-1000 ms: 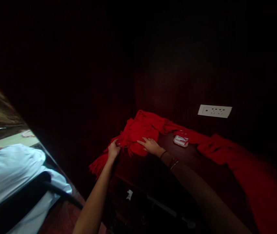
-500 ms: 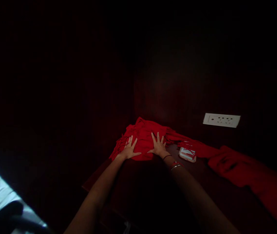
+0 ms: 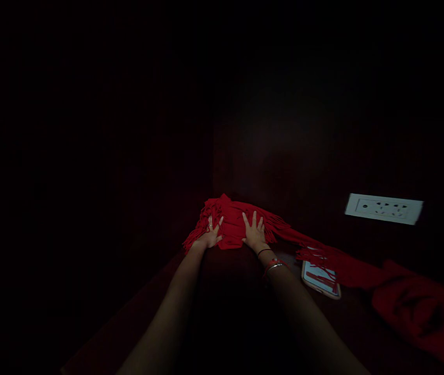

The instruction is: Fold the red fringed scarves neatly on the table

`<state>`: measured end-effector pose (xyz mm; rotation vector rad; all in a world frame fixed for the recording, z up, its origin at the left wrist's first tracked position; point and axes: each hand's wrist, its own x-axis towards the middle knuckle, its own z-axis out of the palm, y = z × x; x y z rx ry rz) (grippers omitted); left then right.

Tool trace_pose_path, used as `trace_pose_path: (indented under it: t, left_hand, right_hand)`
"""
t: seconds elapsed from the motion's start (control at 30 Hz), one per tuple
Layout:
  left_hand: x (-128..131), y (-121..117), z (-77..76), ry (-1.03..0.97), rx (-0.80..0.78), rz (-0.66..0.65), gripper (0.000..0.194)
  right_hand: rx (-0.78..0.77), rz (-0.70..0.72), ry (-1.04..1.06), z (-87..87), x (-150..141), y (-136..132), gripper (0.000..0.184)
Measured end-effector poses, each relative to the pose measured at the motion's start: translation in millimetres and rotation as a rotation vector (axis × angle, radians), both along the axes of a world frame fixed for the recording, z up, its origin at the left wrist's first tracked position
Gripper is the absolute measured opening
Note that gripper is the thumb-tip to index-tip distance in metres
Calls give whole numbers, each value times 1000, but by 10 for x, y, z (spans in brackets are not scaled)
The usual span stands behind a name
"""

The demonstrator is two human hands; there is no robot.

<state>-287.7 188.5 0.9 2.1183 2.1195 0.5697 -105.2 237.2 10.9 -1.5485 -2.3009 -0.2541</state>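
A folded red fringed scarf (image 3: 232,225) lies in the far corner of a dark wooden surface (image 3: 245,312). My left hand (image 3: 211,235) rests flat on its left part, fingers spread and open. My right hand (image 3: 255,234) presses flat on its right part, fingers apart; a dark band and red bangles circle that wrist. A second red cloth (image 3: 413,302) trails off to the right along the surface, its fringe lying over a phone (image 3: 320,278).
A white wall socket plate (image 3: 383,208) sits on the dark back wall at right. The scene is very dark; walls close in behind and to the left of the scarf.
My left hand let go of the scarf's fringe and laid flat on the cloth. Both hands now press the folded scarf, pushed deeper into the corner. The view swung right.
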Motion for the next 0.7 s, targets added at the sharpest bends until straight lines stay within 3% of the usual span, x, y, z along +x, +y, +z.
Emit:
trace_pose_path:
  t: [0.13, 0.33, 0.47, 0.6, 0.7]
  left_hand:
    - [113, -65, 18, -14, 7, 82, 70]
    - [386, -452, 101, 70, 111, 306, 69]
    - [502, -730, 179, 150, 81, 374, 72]
    - [591, -977, 309, 211, 22, 423, 75]
    - [673, -1151, 443, 189, -2, 455, 75]
  right_hand:
    - [-133, 31, -34, 89, 71, -106, 99]
    - [-239, 92, -24, 228, 247, -438, 95]
    - [-198, 150, -12, 320, 455, -662, 90]
    - [-101, 193, -50, 417, 841, -821, 78]
    - [-60, 98, -85, 483, 1228, -884, 73]
